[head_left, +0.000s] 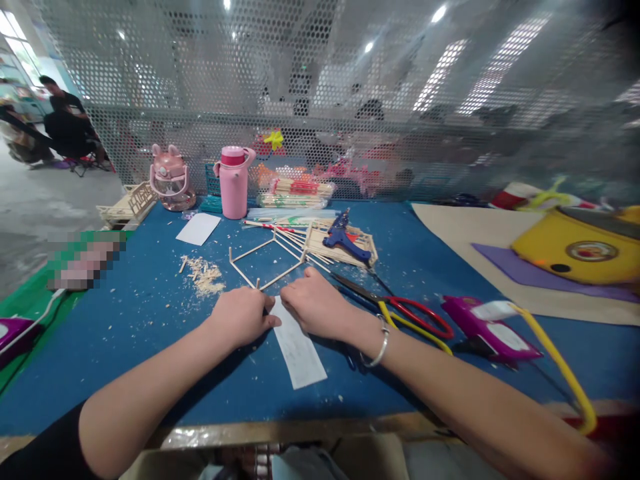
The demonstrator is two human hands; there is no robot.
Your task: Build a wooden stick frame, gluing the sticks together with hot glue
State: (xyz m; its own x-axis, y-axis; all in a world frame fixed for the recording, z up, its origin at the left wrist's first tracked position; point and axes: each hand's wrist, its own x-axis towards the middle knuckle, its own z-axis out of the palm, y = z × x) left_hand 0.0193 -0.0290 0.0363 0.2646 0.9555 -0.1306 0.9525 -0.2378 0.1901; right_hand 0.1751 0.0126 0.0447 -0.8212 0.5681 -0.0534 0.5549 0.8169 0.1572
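Note:
A frame of thin wooden sticks (284,273) with short upright posts at its corners lies on the blue tabletop (150,360). At its near corner is my left hand (243,315), fingers curled and closed, thumb over the edge of a white paper strip (301,357). My right hand (320,305) is closed beside the frame's right side, knuckles up, its fingertips bent down at the paper; whatever they grip is hidden. Under both hands the paper's far end disappears. Scissors with red handles (395,307) lie just right of my right hand.
A blue glue gun (347,240) rests on a stick panel (315,245) behind the frame. Wood scraps (203,275) lie left. A pink bottle (233,183) and a clear pink jug (171,180) stand at the back. Rightward are a purple glue gun (493,330) and a yellow bag (580,247).

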